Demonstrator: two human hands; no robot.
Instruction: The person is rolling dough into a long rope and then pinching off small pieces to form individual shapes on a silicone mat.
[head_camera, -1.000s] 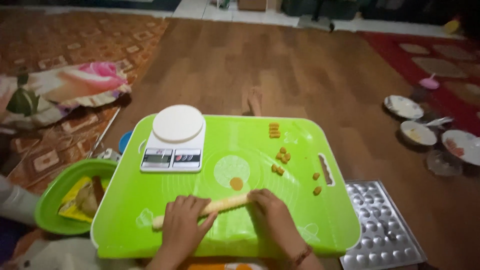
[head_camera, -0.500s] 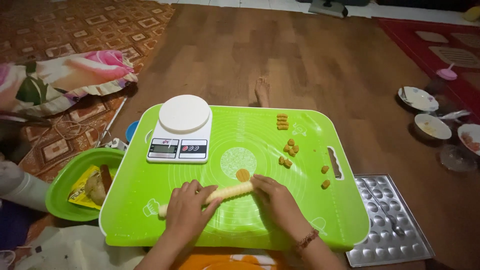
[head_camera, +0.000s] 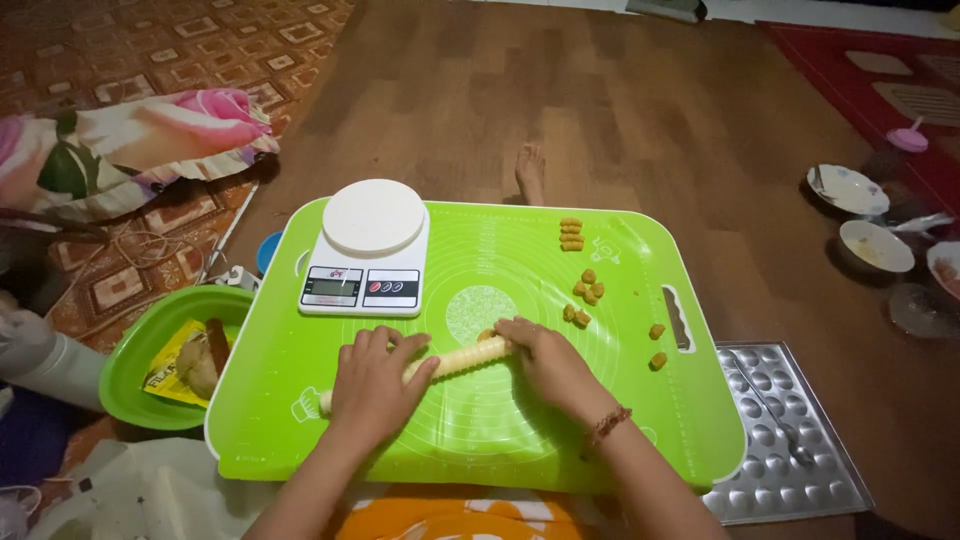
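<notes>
A long pale roll of dough (head_camera: 462, 357) lies across the bright green pastry board (head_camera: 500, 440). My left hand (head_camera: 372, 385) presses flat on its left part, fingers spread over it. My right hand (head_camera: 545, 360) rests on its right end, with a beaded bracelet on the wrist. Several small cut dough pieces (head_camera: 585, 290) lie on the board's right side, and a small stack of them (head_camera: 571, 234) sits near the far edge. A white kitchen scale (head_camera: 368, 250) stands at the board's far left.
A dimpled metal baking tray (head_camera: 800, 440) lies right of the board. A green bowl (head_camera: 130, 365) with a yellow packet sits to the left. Small bowls and plates (head_camera: 875, 245) are on the wooden floor at right. A floral cloth (head_camera: 130, 145) lies far left, and a bare foot (head_camera: 530, 170) is beyond the board.
Both hands stay on the dough roll, working it in place; my right hand has slid slightly inward along it. The camera has tilted, shifting the board in view.
</notes>
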